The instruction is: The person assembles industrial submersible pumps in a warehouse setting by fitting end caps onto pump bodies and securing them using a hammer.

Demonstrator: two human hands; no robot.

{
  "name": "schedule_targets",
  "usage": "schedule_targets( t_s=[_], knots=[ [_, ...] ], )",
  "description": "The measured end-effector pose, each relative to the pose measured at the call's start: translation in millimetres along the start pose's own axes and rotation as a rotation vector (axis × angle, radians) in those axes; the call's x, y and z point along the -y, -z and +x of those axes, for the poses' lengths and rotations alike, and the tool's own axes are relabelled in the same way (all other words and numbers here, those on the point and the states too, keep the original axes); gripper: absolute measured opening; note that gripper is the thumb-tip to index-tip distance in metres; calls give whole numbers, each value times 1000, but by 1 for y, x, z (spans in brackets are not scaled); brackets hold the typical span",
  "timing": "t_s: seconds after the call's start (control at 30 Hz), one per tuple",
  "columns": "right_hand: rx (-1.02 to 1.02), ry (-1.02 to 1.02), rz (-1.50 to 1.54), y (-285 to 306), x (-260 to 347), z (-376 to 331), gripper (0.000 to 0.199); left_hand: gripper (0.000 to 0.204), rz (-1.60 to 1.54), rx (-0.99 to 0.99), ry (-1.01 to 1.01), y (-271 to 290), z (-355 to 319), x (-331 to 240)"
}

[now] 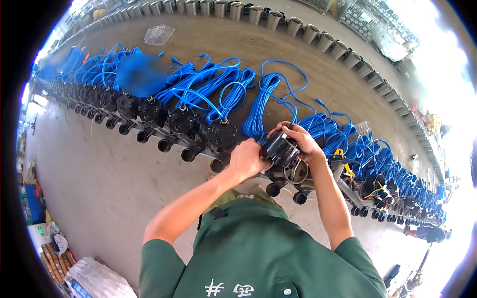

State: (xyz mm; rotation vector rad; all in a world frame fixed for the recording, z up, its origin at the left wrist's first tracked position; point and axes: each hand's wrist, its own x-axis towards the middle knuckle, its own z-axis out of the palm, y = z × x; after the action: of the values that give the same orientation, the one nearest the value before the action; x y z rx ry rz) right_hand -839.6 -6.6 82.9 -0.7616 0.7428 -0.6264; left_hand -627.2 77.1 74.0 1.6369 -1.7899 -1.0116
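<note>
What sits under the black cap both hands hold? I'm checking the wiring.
Under the black cap is an open pump body with coloured wires showing; deeper parts are hidden by the cap and both hands.

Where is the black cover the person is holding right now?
In the head view, the black cover sits just right of centre, between the left hand and right hand, above an open pump showing wires.

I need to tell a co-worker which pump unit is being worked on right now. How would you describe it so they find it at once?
Follow the long row of black pump units with blue cable coils along the concrete floor. About midway, the left hand and right hand grip a black cap over one open pump body. Unlike its closed left neighbours, coloured wires show inside.
</note>
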Motion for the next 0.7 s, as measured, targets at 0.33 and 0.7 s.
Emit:
schedule_targets(
  t_s=[0.33,0.7],
  knots=[
    [-232,244,-136,-3,-20,-6,20,103,185,-336,-3,-47,-8,17],
    [-322,350,-213,8,-43,0,22,95,33,-309,-66,-46,-13,35]
  ],
)
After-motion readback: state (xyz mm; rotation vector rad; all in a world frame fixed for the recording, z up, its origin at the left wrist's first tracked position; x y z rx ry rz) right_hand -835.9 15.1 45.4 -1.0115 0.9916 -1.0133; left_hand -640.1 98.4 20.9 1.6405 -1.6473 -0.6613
